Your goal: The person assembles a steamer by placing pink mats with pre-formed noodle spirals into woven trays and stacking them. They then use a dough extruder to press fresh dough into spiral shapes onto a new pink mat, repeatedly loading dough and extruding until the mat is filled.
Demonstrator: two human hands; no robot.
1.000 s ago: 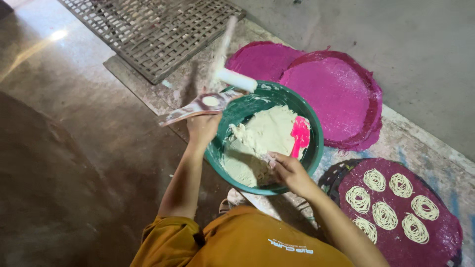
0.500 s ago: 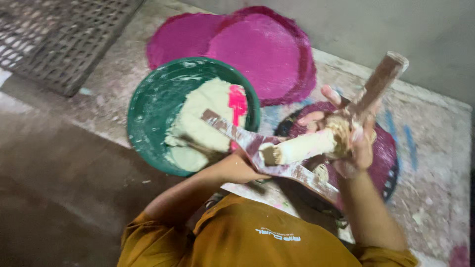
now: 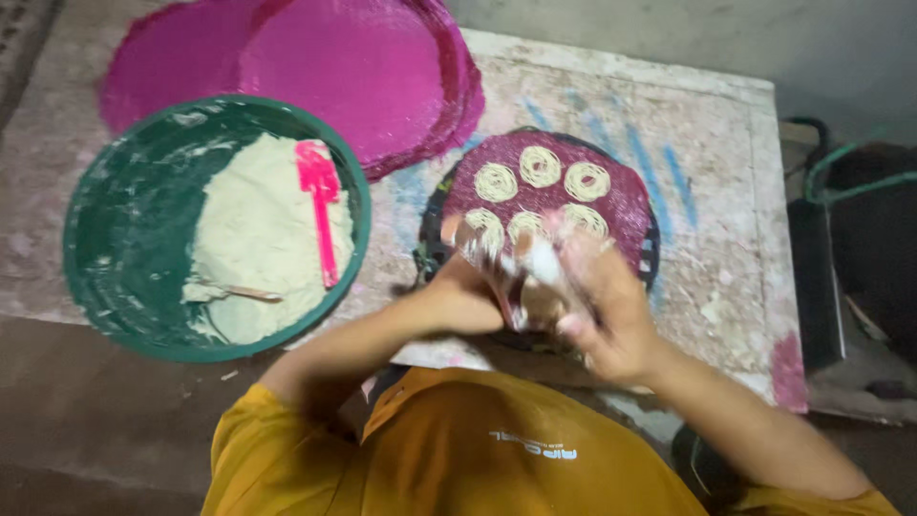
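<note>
Seen from above, a person in a mustard-yellow shirt [image 3: 478, 459] works with both hands close together over a round magenta plate [image 3: 626, 196]. The left hand [image 3: 468, 301] and the right hand [image 3: 607, 315] are both closed around a dough press [image 3: 525, 277] — a blurred tool smeared with pale dough, held between them. The motion blur hides how the fingers sit on it.

Just beyond the hands, on the plate, lie coils of pale dough [image 3: 540, 167] in two rows; the nearer row is partly hidden by the press. The plate rests on a dark round stand over a worn, paint-streaked slab [image 3: 726, 239].

To the left of the left hand, well apart, stands a green basin [image 3: 115, 239] holding a mound of pale dough [image 3: 263, 239], with a pink spatula [image 3: 320, 205] lying on it. Beyond the basin and farther from the hands — a stack of bare magenta plates [image 3: 315, 67].
</note>
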